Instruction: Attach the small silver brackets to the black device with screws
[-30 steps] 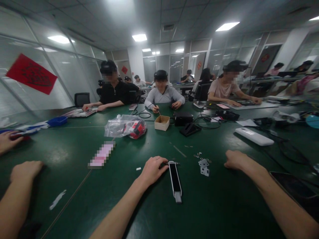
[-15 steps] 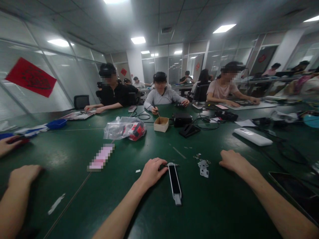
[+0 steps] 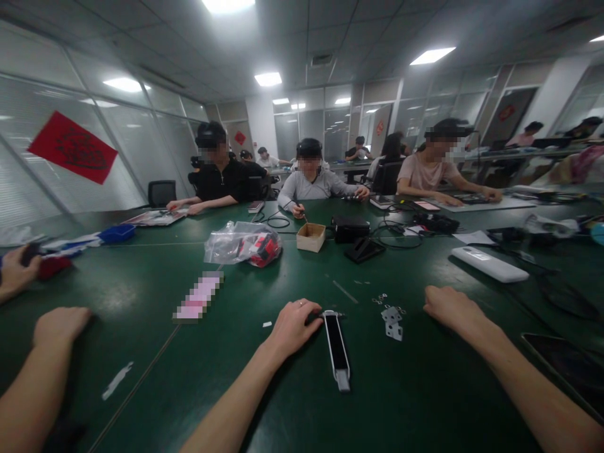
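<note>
My left hand (image 3: 295, 324) rests on the green table, fingers bent, at the top end of a long narrow device (image 3: 336, 346) with a white frame and a black face. A thin dark piece crosses that end of the device, and my thumb and index finger close in beside it; what they grip is too small to make out. To the right lie several flat grey metal plates (image 3: 392, 324) and small metal rings (image 3: 380, 299). Beyond them my right hand (image 3: 450, 308) lies on the table in a fist, its fingertips hidden.
A neighbour's hand (image 3: 61, 324) rests at the left. Further back are a clear bag (image 3: 231, 242) with red and black items, a small open box (image 3: 310, 239), a black box (image 3: 350, 228) and a white oblong device (image 3: 488, 264). A dark tablet-like object (image 3: 561, 368) lies at the right.
The view has shifted slightly, so everything sits a little further right. My hands and the narrow device hold their places relative to each other. The neighbour's farther hand has changed its pose.
</note>
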Available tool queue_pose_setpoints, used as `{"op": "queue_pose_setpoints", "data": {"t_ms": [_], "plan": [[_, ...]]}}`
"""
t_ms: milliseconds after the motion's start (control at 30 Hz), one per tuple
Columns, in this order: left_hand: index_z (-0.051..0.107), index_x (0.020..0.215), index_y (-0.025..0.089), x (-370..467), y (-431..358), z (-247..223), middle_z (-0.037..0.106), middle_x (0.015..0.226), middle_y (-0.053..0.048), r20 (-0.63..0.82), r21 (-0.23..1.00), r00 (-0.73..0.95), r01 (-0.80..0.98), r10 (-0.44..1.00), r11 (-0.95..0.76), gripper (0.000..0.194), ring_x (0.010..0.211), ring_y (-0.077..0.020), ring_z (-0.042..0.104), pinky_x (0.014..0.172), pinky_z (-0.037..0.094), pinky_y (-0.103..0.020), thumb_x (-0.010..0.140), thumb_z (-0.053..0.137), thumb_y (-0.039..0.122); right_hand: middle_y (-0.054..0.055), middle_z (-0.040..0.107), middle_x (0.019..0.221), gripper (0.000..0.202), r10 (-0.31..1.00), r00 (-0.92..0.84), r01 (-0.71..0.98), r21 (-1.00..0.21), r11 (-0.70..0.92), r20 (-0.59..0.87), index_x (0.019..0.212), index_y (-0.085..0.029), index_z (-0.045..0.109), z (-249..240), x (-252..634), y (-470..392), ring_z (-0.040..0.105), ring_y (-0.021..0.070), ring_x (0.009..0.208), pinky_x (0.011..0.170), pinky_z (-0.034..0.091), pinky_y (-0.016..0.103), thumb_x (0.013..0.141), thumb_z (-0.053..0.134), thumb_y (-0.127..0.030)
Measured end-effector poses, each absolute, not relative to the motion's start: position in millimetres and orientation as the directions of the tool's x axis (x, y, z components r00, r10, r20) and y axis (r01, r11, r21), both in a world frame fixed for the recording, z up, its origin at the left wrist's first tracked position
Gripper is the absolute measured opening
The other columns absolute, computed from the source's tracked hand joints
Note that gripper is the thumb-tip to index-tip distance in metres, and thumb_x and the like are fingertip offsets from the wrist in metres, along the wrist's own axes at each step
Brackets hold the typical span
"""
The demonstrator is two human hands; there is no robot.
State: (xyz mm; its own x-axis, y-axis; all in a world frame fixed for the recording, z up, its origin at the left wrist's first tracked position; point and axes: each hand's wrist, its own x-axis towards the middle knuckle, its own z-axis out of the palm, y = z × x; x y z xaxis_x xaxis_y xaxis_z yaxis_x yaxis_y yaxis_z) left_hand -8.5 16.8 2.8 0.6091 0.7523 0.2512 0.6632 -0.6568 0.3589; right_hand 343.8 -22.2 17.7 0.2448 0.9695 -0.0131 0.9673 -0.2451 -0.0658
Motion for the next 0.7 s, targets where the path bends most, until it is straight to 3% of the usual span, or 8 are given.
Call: {"op": "queue_pose_setpoints", "data": {"t_ms": [100,200,333,467,700], "plan": [[0.061,0.101,0.021,-8.5,16.2,3.3,0.064,0.097,-0.002,0.256,0.352,0.614,0.66,0.746,-0.664,0.017,0.086,-0.0168,0.059,0.072,0.042,-0.028,0.085,0.057,0.026,0.014,0.061,0.09,0.02,0.982,0.172,0.982,-0.091,-0.165,0.075,0.095,-0.012,0.059,29.5,321.6,-21.8,0.059,0.0246,0.083,0.069,0.046,0.035,0.082,0.046,-0.019],[0.061,0.099,0.021,-7.7,15.4,3.8,0.064,0.097,-0.002,0.256,0.344,0.625,0.654,0.738,-0.674,0.015,0.086,-0.0162,0.059,0.074,0.042,-0.027,0.086,0.056,0.024,0.013,0.057,0.102,0.027,0.964,-0.042,0.976,-0.194,0.095,0.262,0.104,-0.013,0.058,30.3,288.3,-22.1,0.055,0.0217,0.093,0.077,0.047,0.033,0.088,0.038,-0.02],[0.062,0.098,0.022,-6.6,15.0,2.4,0.064,0.096,-0.001,0.264,0.338,0.629,0.65,0.731,-0.681,0.013,0.086,-0.0158,0.059,0.074,0.042,-0.027,0.086,0.055,0.022,0.01,0.056,0.093,0.021,0.878,-0.264,0.896,-0.237,0.377,0.399,0.087,-0.014,0.061,17.5,240.5,-24.9,0.056,0.0191,0.083,0.074,0.048,0.033,0.086,0.039,-0.016],[0.062,0.095,0.022,-5.9,16.9,-1.7,0.064,0.095,-0.001,0.284,0.342,0.624,0.643,0.728,-0.685,0.011,0.087,-0.0159,0.059,0.075,0.042,-0.026,0.087,0.055,0.023,0.008,0.057,0.085,0.016,0.832,-0.318,0.844,-0.264,0.467,0.455,0.082,-0.015,0.058,9.2,209.2,-24.8,0.055,0.0185,0.078,0.07,0.049,0.033,0.082,0.043,-0.01],[0.062,0.093,0.021,-6.0,17.8,-3.7,0.064,0.09,-0.002,0.29,0.335,0.621,0.647,0.728,-0.685,0.011,0.083,-0.0162,0.058,0.072,0.041,-0.027,0.087,0.053,0.024,0.007,0.061,0.087,0.015,0.883,-0.24,0.776,-0.467,0.424,0.403,0.09,-0.015,0.059,2.2,203.4,-24.0,0.058,0.0166,0.078,0.069,0.051,0.032,0.086,0.044,-0.013]]}}
